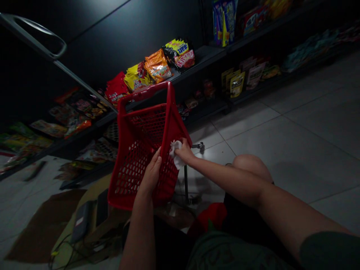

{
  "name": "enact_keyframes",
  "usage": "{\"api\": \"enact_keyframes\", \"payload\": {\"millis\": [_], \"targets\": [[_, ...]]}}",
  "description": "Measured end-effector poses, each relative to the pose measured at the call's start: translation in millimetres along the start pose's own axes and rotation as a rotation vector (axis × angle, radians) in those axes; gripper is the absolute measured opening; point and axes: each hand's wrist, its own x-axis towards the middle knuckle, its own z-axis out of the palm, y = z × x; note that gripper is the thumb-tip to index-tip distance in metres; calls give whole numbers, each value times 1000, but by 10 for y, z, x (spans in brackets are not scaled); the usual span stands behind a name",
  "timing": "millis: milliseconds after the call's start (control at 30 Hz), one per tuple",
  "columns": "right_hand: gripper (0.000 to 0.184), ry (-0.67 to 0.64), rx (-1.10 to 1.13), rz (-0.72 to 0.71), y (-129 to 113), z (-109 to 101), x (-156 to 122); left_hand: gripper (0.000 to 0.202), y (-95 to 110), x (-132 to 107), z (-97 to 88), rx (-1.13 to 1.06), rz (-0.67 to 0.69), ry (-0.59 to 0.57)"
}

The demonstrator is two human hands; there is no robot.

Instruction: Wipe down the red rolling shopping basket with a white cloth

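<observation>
A red plastic shopping basket [135, 150] with perforated sides stands tilted in front of me, its raised handle at the far end. My left hand [152, 172] is closed on the basket's near right edge, fingers pointing up along it. In my right hand [184, 152] is a crumpled white cloth [177, 162], pressed against the outer side of the basket just right of my left hand. Part of the cloth is hidden by the fingers.
Shelves [202, 58] of packaged snacks [157, 65] run behind the basket. A metal pole with a loop handle [53, 48] slants in from upper left. A caster [201, 147] shows beside the basket. A stool-like round surface [63, 243] with dark devices and cables stands lower left.
</observation>
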Motion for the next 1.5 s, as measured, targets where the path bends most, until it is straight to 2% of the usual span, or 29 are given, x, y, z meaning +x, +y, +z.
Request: {"api": "enact_keyframes", "payload": {"millis": [67, 133, 267, 333, 400, 433, 567, 633, 700, 767, 833, 900, 967, 1033, 1167, 1233, 1267, 1300, 1367, 1433, 1500], "targets": [[52, 61, -13, 97, -47, 12, 89, 53, 13, 10, 31, -6, 2, 8], [44, 11, -40, 20, -72, 72, -116, 53, 12, 29, 58, -27, 3, 19], [46, -288, -22, -275, -17, 211, -938, 53, -36, 64, 58, -98, -8, 30], [41, -433, -9, -316, 20, 231, -1144, 53, -53, 64, 38, -110, -7, 22], [33, -442, 23, -247, 22, 205, -1043, 53, -52, 56, 23, -97, 0, 22], [31, -380, 56, -175, 6, 177, -888, 53, -45, 52, 22, -88, 0, 25], [39, 81, 239, 122, -124, 43, -88, 53, -10, 60, 71, -70, -4, 16], [40, 143, 304, 175, -172, 25, 59, 53, -2, 80, 109, -76, -3, 6], [34, 74, 324, 161, -175, 65, -116, 54, 2, 104, 138, -78, -2, 9], [29, -67, 301, 102, -138, 143, -557, 53, 4, 123, 153, -65, 1, 22], [27, -296, 274, 61, -87, 214, -1081, 53, 11, 133, 155, -53, 0, 29], [23, -530, 274, 93, -51, 242, -1460, 52, 20, 136, 150, -45, 1, 26], [20, -613, 280, 147, -44, 217, -1522, 52, 27, 137, 145, -25, 9, 26], [20, -496, 296, 175, -68, 147, -1232, 52, 27, 137, 144, -3, 19, 25], [27, 30, 338, 150, -162, -27, -212, 53, 16, 130, 168, -22, 28, 5], [31, 153, 327, 150, -187, -59, 34, 53, 17, 123, 187, -42, 32, -5], [32, 156, 321, 147, -183, -49, 17, 53, 21, 119, 194, -45, 34, -7], [32, 128, 314, 139, -166, -20, -94, 53, 25, 116, 199, -45, 34, -6], [31, 4, 284, 93, -101, 73, -522, 53, 36, 112, 196, -36, 32, -2], [28, -235, 221, 37, -13, 166, -1021, 52, 44, 110, 179, -19, 24, -1], [23, -458, 200, 38, 67, 209, -1326, 53, 50, 106, 156, -5, 16, -2]]}}
